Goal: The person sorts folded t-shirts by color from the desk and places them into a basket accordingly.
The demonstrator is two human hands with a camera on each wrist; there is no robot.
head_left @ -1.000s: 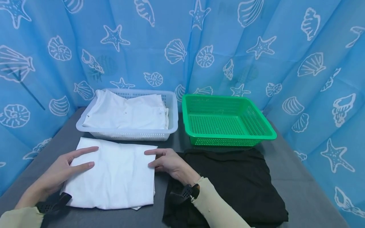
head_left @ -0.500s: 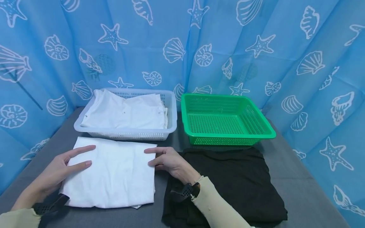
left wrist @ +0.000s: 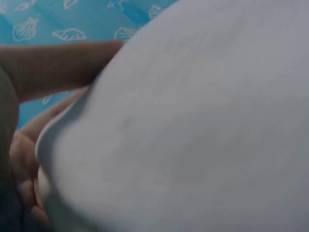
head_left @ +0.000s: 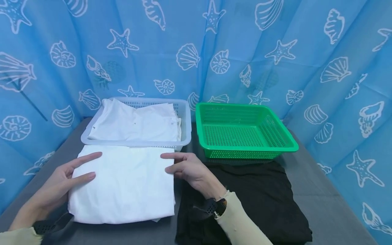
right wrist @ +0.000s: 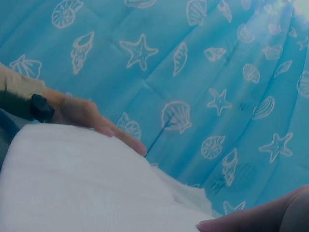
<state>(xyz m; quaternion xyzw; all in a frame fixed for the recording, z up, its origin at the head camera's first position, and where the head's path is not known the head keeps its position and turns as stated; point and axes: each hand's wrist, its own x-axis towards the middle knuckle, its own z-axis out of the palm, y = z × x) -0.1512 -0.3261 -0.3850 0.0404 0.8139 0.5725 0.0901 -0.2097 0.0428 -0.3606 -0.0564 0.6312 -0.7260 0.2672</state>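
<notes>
A folded white cloth [head_left: 125,183] is held by its two sides in the head view, its far edge overlapping the front of the white basket. My left hand [head_left: 58,182] grips its left side, thumb and index finger on top. In the left wrist view, other fingers [left wrist: 29,164] curl beneath the cloth. My right hand [head_left: 194,170] pinches the right edge, thumb and index finger on top and the remaining fingers below. The white basket [head_left: 187,126] behind it holds more folded white cloth [head_left: 137,120].
A green basket [head_left: 251,148] with nothing in it stands at the back right. In front of it, a folded black cloth [head_left: 254,197] lies on the grey table [head_left: 324,204], partly under my right forearm. A blue shell-patterned curtain [head_left: 232,41] hangs behind and at both sides.
The white cloth has risen off the table and now looks larger, overlapping the white basket's front. My right hand has shifted slightly right and up with it; both hands keep their grip.
</notes>
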